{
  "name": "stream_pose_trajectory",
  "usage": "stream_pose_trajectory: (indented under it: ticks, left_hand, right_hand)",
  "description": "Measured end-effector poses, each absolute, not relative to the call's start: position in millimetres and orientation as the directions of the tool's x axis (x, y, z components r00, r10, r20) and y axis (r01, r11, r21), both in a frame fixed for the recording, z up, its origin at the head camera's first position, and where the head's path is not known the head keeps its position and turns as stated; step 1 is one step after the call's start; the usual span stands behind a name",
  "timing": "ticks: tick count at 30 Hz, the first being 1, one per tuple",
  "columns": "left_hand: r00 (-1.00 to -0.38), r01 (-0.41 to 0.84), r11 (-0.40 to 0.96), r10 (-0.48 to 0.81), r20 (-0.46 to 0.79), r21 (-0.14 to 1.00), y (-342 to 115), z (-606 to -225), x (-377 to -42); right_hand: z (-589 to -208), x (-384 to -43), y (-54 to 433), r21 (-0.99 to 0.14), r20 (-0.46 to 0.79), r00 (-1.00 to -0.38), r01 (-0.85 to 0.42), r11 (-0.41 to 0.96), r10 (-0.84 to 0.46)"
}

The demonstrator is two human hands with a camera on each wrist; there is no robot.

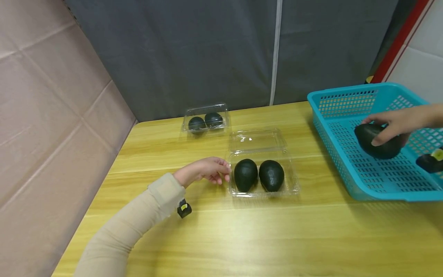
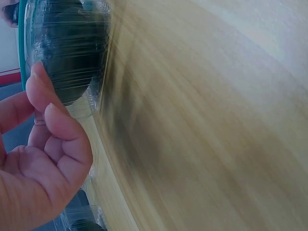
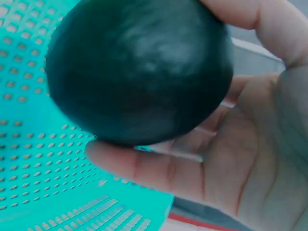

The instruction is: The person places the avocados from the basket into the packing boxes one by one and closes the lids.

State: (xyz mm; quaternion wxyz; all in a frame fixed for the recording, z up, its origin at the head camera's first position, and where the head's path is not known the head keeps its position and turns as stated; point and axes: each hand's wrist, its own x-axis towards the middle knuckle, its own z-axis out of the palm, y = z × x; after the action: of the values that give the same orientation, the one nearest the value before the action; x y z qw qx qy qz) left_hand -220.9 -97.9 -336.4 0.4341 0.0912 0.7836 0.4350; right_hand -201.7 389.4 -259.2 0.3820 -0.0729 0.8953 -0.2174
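Over the blue-green basket [image 1: 361, 189], my right hand [image 1: 403, 122] grips a large dark green avocado [image 1: 375, 142], thumb on one side and fingers on the other. Close up in the right wrist view, the avocado [image 3: 139, 72] is smooth and shiny, with the basket's perforated wall behind. My left hand [image 1: 212, 169] is at the left rim of an open clear plastic clamshell box [image 1: 293, 184], pinching its edge between thumb and fingertips. Two dark avocados [image 1: 245, 175] lie side by side in that box, its lid [image 1: 257, 140] folded back. The left wrist view shows the left hand [image 2: 53, 149] beside the box wall.
A second clear box [image 1: 223, 115] with two avocados stands at the back of the wooden table [image 1: 242, 238], near the grey curtain [image 1: 190, 57]. A pink padded wall [image 1: 52, 115] borders the left side. White wall panels with a red strip are at the right.
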Motion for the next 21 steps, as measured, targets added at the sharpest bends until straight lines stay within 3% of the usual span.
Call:
stream_pose_trajectory:
  ticks: [10, 21]
  left_hand:
    - [-0.606, -0.235, 0.606, 0.52, -0.602, 0.76, -98.3, -337.0, -221.5]
    - [-0.603, -0.229, 0.61, 0.523, -0.603, 0.758, -99.0, -336.4, -222.8]
  right_hand:
    - [-236.1, -199.8, 355.3, -0.439, -0.395, -0.804, -0.26, 0.86, -0.445]
    - [-220.3, -192.0, 276.7, -0.406, -0.292, -0.794, -0.402, 0.821, -0.534]
